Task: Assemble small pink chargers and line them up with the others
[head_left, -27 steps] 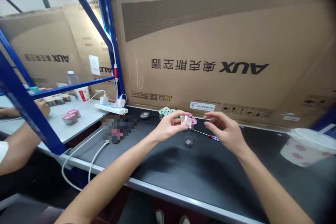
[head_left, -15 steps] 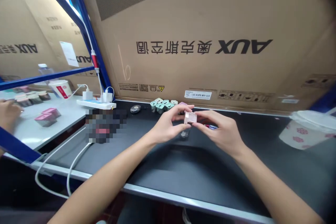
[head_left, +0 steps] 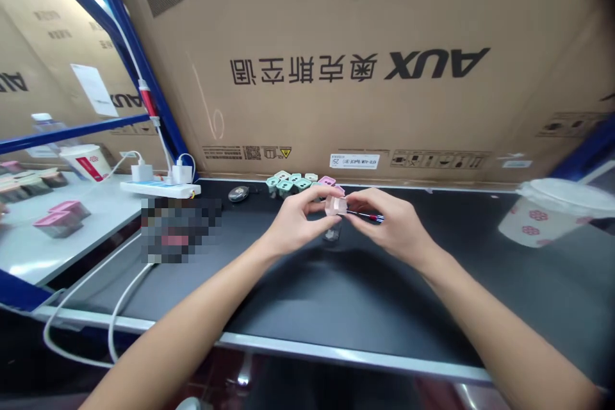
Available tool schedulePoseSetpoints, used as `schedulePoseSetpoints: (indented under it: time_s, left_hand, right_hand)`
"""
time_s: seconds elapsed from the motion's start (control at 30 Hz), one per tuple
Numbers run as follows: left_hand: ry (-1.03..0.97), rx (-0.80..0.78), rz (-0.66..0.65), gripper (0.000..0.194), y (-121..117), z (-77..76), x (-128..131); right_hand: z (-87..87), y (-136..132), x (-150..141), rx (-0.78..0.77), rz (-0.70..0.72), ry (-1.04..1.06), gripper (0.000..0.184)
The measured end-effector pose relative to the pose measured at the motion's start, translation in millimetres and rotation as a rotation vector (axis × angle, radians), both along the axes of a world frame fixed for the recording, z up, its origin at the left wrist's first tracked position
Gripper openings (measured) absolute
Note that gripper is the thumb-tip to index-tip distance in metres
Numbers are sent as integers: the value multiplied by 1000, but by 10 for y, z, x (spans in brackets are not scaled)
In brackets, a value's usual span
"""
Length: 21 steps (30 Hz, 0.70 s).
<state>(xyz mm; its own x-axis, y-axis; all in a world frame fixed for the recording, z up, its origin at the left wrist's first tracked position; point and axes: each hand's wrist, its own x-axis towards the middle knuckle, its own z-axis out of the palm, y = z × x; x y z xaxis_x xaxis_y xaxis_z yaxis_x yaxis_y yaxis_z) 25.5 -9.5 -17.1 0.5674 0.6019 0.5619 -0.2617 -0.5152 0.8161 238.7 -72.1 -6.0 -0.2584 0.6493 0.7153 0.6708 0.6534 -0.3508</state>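
I now have the right hand (head_left: 391, 224), which stood apart earlier, in beside the left hand (head_left: 298, 221), and both grips are clamped by the fingertips on the pale pink piece (head_left: 336, 205), held above the surface (head_left: 307, 307). Just below it on my feed, a clear container (head_left: 332, 234), partly hidden, shows something pale inside; the patterned cup (head_left: 531, 221) at far right is lidded, its contents hidden from me.

Right of the right hand (head_left: 389, 221), tabletop (head_left: 461, 256) lies free until the cup (head_left: 533, 218).
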Motion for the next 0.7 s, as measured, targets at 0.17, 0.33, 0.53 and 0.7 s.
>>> schedulePoseSetpoints:
  time_s: [0.17,0.33,0.53,0.7]
  left_hand:
    - [36,-27,-30,42,28,-7,-4]
    - [90,-45,-12,49,70,-34,4]
    - [99,16,33,44,62,-46,26]
    - [138,50,162,33,116,-19,-59]
  right_hand:
    - [-18,5,2,16,-37,-28,15]
    - [-74,46,-24,26,-77,-44,15]
    - [-128,116,26,-27,-67,-18,18]
    - [-94,222,435,-183,-217,-55,35]
